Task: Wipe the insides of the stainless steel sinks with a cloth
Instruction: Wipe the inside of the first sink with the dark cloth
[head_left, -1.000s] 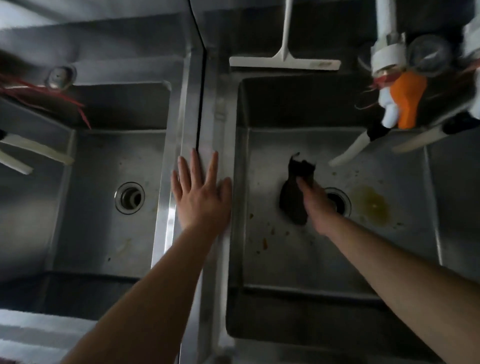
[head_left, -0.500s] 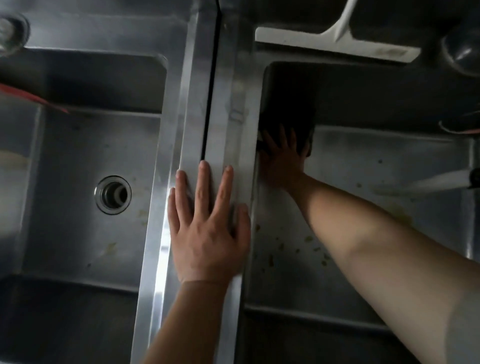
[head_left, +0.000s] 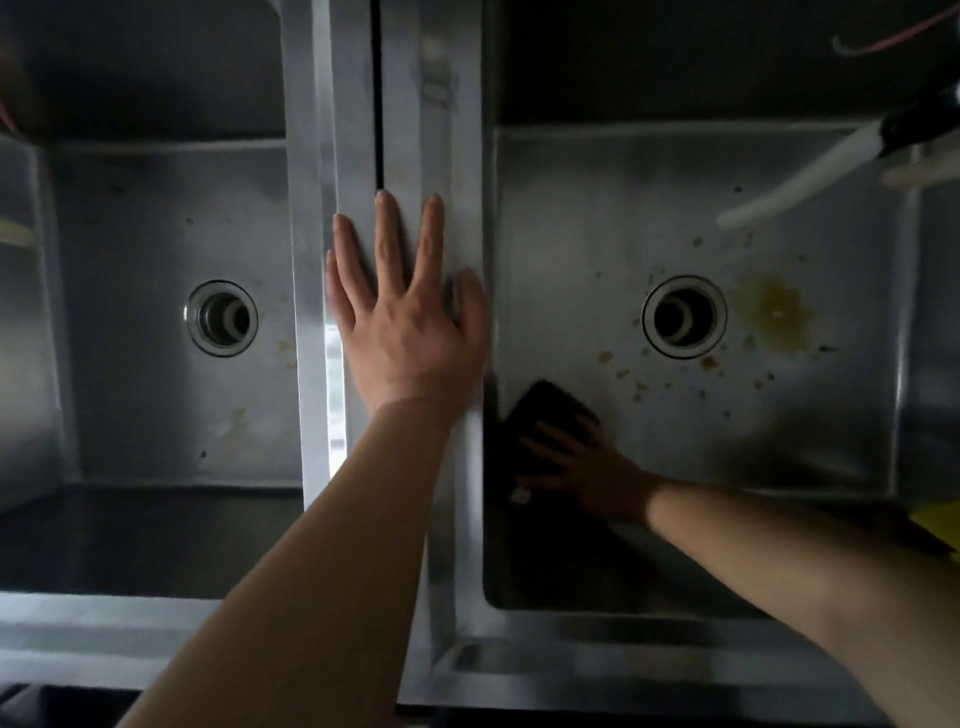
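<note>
Two sinks: right sink (head_left: 883, 312) in hand.
Right hand (head_left: 592, 467): fingers spread flat on dark cloth (head_left: 550, 410).
Your stroke: press evenly toward the crumbs.
Left hand (head_left: 405, 322): flat on divider.

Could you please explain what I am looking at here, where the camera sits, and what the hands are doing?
There is no machine: a person wears a camera on the head, looking down at two steel sinks. The left hand lies flat on the divider between them. The right hand presses a dark cloth against the floor of the right sink, near its left wall. Crumbs and a yellowish stain lie around that sink's drain. The left sink holds nothing loose that I can see.
</note>
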